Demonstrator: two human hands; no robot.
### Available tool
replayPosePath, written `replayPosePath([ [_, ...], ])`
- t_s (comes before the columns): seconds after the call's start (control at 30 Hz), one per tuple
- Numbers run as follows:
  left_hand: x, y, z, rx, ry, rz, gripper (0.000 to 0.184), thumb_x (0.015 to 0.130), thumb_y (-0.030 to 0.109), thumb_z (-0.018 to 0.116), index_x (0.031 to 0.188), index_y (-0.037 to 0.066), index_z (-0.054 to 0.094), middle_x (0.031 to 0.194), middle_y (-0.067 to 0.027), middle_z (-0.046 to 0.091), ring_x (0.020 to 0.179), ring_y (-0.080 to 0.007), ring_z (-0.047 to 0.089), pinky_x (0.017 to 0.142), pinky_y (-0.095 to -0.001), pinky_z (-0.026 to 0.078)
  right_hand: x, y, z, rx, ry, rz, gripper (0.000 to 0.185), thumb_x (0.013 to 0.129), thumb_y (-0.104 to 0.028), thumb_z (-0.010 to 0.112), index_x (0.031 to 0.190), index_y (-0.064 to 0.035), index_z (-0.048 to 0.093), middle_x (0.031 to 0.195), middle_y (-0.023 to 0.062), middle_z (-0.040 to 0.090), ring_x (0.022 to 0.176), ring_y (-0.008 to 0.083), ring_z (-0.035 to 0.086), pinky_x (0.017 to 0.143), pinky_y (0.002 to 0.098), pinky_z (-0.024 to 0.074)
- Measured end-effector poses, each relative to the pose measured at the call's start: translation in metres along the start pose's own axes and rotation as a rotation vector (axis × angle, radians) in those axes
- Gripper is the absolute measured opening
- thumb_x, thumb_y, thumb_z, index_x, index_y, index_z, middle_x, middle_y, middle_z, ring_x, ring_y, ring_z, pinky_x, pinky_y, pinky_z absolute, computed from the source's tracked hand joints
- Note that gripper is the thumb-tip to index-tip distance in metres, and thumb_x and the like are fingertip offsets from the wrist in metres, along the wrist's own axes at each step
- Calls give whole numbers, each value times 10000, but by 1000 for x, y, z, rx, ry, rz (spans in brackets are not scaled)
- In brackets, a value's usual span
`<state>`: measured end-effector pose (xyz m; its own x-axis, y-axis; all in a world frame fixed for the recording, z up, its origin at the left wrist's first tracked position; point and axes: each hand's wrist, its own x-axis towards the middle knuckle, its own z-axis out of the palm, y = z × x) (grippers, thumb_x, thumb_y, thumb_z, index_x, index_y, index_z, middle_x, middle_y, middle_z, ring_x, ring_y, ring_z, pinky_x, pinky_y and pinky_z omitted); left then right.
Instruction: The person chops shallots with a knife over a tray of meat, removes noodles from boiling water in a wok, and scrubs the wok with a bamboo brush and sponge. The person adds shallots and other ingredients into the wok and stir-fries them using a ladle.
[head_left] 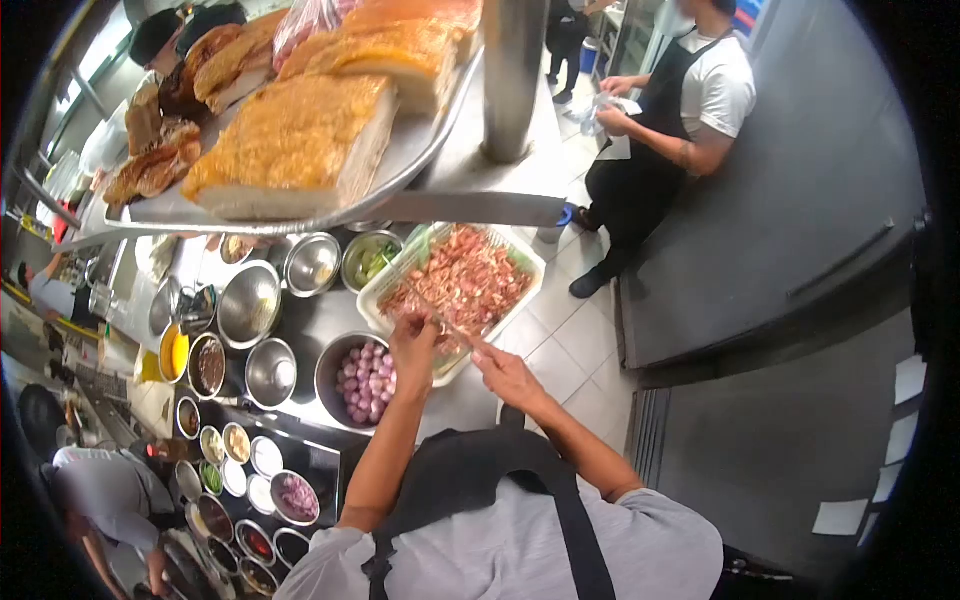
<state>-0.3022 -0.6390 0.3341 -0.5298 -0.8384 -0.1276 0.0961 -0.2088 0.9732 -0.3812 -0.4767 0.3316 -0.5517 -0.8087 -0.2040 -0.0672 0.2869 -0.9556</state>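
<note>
Slim knife held over a basket of chopped meat

The right hand (508, 376) is closed on the near end of what looks like a slim knife (450, 326), which slants forward and leftward from that grip over the meat. Holding it by the end probably leaves the length free and the knuckles outside the load. The left hand (412, 342) is beside the tool, its fingers gathered close together; whether they pinch a scrap, steady the metal or close on nothing, I cannot tell.

Directly below and ahead of the grip is the chopped meat (472, 272), heaped in a white plastic basket (537, 272), whose wall presumably catches anything let fall. The basket rests on the steel counter (466, 412), near the body, so both arms reach it easily.

Just left of the grip, a steel bowl (328, 368) keeps peeled shallots (366, 382) loose but contained. Farther forward, above the counter, a metal tray (330, 222) bears slabs of crisp-skinned roast pork (285, 145), likely raised to spare work space.
</note>
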Motion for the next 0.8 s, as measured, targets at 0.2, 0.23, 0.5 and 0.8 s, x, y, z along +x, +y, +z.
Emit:
replayPosePath([
  [0.2,3,-14,-6,-104,-53,5,189,892,52,638,1050,-46,602,917,-68,646,788,-127,623,725,-256,526,-2,-1,-2,-8,-29,43,499,985,-390,510,1383,-90,520,667,-31,447,591,83,469,553,271,420],
  [0.23,2,-14,-7,-104,-53,10,189,892,52,638,1050,-46,602,917,-68,646,788,-127,623,725,-256,526,-4,-5,-3,-53,-50,67,508,982,-409,488,1412,-138,484,697,38,509,636,132,506,636,318,454],
  [0.5,2,-26,-12,-148,-68,-34,164,911,81,647,1026,-26,602,933,-67,644,818,-124,627,734,-265,537,-8,-14,-6,-144,-99,94,506,985,-420,451,1440,-197,446,789,134,610,696,200,558,758,373,490],
  [0.8,-3,-5,-11,-12,-18,-32,162,918,75,643,1021,-49,622,937,-81,651,823,-139,639,751,-269,542,-9,-4,-6,-125,-24,-1,491,974,-369,517,1387,-103,518,773,31,580,669,109,505,691,293,480],
])
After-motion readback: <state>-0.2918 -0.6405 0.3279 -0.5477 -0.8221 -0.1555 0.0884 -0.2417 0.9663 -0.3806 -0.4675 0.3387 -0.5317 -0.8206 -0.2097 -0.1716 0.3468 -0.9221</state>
